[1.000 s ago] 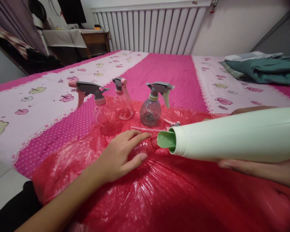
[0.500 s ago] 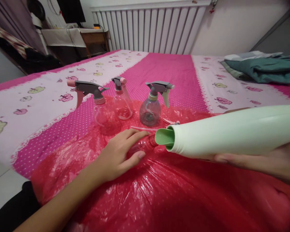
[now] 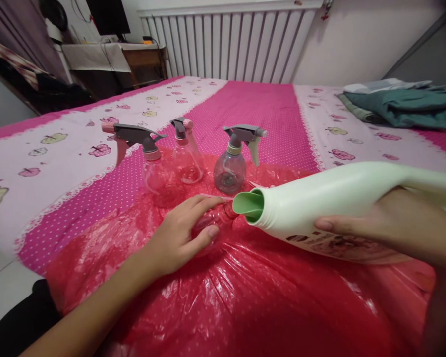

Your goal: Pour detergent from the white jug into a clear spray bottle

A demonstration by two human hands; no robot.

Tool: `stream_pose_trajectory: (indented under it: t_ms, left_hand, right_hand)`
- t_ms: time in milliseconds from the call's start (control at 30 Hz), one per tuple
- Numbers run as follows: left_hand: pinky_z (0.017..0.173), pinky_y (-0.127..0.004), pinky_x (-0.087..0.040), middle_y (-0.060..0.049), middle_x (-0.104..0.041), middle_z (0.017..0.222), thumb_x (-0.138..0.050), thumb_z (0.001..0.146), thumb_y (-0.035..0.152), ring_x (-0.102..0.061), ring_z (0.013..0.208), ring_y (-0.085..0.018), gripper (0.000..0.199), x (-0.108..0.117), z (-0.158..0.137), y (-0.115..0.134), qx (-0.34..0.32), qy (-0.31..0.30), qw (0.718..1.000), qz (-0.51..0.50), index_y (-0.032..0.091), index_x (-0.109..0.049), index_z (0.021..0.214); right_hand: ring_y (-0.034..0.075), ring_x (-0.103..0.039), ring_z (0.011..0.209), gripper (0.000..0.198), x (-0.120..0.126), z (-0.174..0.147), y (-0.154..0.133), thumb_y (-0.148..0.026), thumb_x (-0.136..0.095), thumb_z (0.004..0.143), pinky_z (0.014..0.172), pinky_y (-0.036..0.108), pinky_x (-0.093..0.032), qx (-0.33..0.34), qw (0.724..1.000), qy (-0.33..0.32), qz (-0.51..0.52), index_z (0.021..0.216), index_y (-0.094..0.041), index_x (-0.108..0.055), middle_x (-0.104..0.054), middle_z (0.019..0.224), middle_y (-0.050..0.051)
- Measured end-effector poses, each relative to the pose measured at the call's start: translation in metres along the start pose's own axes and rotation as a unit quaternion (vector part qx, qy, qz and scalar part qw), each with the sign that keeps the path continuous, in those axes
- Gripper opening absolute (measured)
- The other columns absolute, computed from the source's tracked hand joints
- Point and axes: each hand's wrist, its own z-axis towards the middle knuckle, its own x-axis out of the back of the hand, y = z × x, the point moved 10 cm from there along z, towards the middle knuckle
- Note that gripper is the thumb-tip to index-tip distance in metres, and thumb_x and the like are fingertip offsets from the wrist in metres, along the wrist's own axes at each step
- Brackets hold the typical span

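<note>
My left hand point(image 3: 182, 230) is closed round a clear spray bottle body point(image 3: 216, 217) without its trigger head, tilted over with its neck pointing right. My right hand point(image 3: 379, 223) grips a large pale-green detergent jug point(image 3: 312, 196), held on its side. The jug's green pouring spout point(image 3: 247, 204) is right at the bottle's neck; whether they touch, or any liquid flows, I cannot tell. Behind them stand two clear spray bottles with pink-and-grey triggers point(image 3: 152, 171) point(image 3: 188, 161) and a greyish spray bottle point(image 3: 230, 171) with a pale trigger.
A wrinkled red plastic sheet point(image 3: 208, 307) lies under the bottles on a pink patterned bedspread point(image 3: 260, 106). A thin pink tube point(image 3: 204, 196) lies behind my left hand. Folded green cloth point(image 3: 405, 106) rests at the far right, and a white radiator point(image 3: 230, 47) stands beyond the bed.
The jug's body has turned and its rear has lowered, so its printed label now shows. Its spout has shifted slightly left. My left hand stays nearly in place on the bottle.
</note>
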Motion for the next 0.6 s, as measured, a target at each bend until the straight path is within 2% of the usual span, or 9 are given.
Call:
stream_pose_trajectory:
  t_ms: [67,133,333,500,600]
  left_hand:
    - [0.103,-0.046,-0.052,-0.009,-0.065,0.139,-0.049,0.106,0.039,-0.065,0.124,-0.029,0.039,0.0,0.0,0.0,0.003,0.001,1.0,-0.001,0.025,-0.052,0.142]
    - [0.103,-0.046,-0.052,-0.01,-0.065,0.139,-0.049,0.106,0.04,-0.065,0.125,-0.029,0.039,0.0,0.001,-0.001,0.004,0.001,1.0,-0.003,0.025,-0.052,0.142]
    - [0.104,-0.045,-0.051,-0.009,-0.065,0.141,-0.05,0.107,0.039,-0.064,0.127,-0.028,0.038,-0.001,0.0,-0.003,0.008,0.007,1.0,-0.014,0.025,-0.052,0.142]
    - [0.106,-0.042,-0.049,-0.007,-0.065,0.142,-0.05,0.107,0.039,-0.064,0.128,-0.027,0.038,-0.001,0.0,-0.004,0.017,0.018,0.999,-0.025,0.025,-0.053,0.142]
    - [0.106,-0.041,-0.049,-0.006,-0.066,0.141,-0.05,0.107,0.038,-0.064,0.128,-0.026,0.037,-0.001,0.001,-0.004,0.015,0.019,0.999,-0.026,0.025,-0.054,0.141]
  right_hand:
    - [0.036,-0.073,0.101,0.078,-0.009,-0.001,0.006,-0.086,-0.069,0.049,0.086,0.05,-0.064,-0.053,0.997,-0.036,0.033,0.102,-0.03,-0.077,-0.077,0.11,0.005]
    - [0.036,-0.072,0.106,0.079,-0.011,-0.002,0.007,-0.082,-0.071,0.045,0.091,0.051,-0.063,-0.078,0.994,-0.042,0.06,0.105,-0.03,-0.076,-0.077,0.114,0.005]
    - [0.036,-0.069,0.111,0.079,-0.007,0.0,0.006,-0.08,-0.072,0.048,0.096,0.053,-0.059,-0.072,0.996,-0.028,0.048,0.109,-0.03,-0.074,-0.075,0.119,0.004]
    - [0.037,-0.069,0.108,0.089,-0.009,0.003,0.014,-0.085,-0.073,0.038,0.101,0.056,-0.057,-0.103,0.993,-0.029,0.048,0.108,-0.031,-0.075,-0.076,0.115,0.003]
    - [0.037,-0.068,0.112,0.091,-0.008,0.004,0.014,-0.085,-0.074,0.039,0.103,0.056,-0.056,-0.094,0.994,-0.02,0.05,0.112,-0.031,-0.074,-0.074,0.122,0.002]
